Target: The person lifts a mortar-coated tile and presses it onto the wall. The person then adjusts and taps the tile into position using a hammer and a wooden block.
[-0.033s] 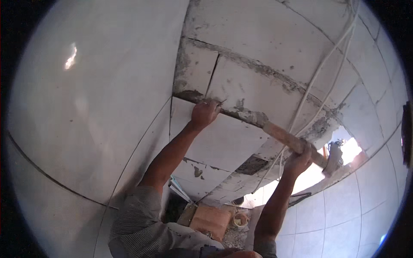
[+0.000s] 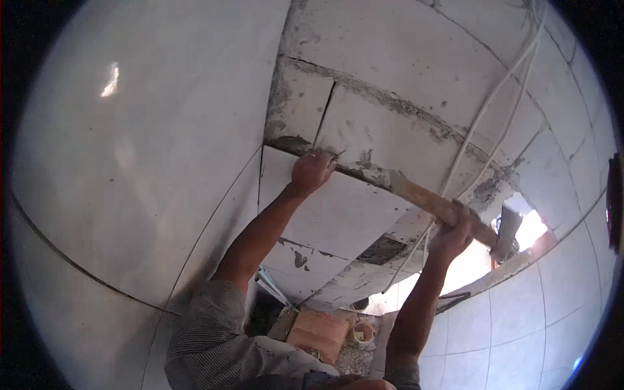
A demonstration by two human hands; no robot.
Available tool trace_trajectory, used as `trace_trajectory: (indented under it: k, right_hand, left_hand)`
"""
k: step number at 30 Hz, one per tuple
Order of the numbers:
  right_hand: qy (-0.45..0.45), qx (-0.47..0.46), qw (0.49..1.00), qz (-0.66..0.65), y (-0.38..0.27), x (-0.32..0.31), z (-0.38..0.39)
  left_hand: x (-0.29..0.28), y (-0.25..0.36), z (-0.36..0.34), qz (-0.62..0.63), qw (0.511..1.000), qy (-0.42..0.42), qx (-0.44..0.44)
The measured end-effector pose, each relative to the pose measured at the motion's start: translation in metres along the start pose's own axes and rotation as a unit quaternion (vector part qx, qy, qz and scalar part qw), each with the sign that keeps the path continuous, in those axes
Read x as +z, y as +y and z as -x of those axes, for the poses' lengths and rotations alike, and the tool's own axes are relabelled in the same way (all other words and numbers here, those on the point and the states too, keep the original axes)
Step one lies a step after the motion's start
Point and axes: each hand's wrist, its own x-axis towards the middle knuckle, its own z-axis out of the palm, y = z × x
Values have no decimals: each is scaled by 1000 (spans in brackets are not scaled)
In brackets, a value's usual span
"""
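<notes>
My left hand (image 2: 313,170) is closed at the top edge of a white wall tile (image 2: 331,205). A thin, pointed bit sticks out by its fingers, but most of what it grips is hidden. Off to the right, my right hand (image 2: 455,233) is wrapped round the wooden handle of a hammer (image 2: 426,198). The handle's butt end lies toward the tile's upper edge, and the dark metal head is at the far right, in front of a bright opening. Bare block wall (image 2: 383,120) with mortar patches rises above the tile.
White cables (image 2: 484,117) hang down the block wall, passing behind the hammer handle. A bright opening (image 2: 530,227) breaks the wall at right. Large glossy tiles (image 2: 143,162) cover the left wall. Below are a reddish-brown slab (image 2: 318,335) and a small bucket (image 2: 363,333) on rubble.
The hammer has turned a little in my right hand, and its head now shows at a different angle. My left hand keeps its place at the tile edge.
</notes>
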Motion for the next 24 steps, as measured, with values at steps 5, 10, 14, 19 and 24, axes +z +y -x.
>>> trace_trajectory:
  k: [5,10,14,19,24]
  right_hand:
    - [-128,-61,990,-16,10,114,16]
    - [-211,-37,971,104,57,184,35]
    - [-242,-75,960,123,57,209,38]
    - [-219,-22,974,61,62,221,30]
    - [-264,-197,929,171,75,232,35]
  left_hand:
    - [3,2,2,-19,999,42,29]
    - [1,-1,-7,34,993,83,80]
    - [4,-6,4,33,997,-74,-16]
    - [6,-6,2,50,998,-32,3]
    - [7,-7,2,60,998,7,10]
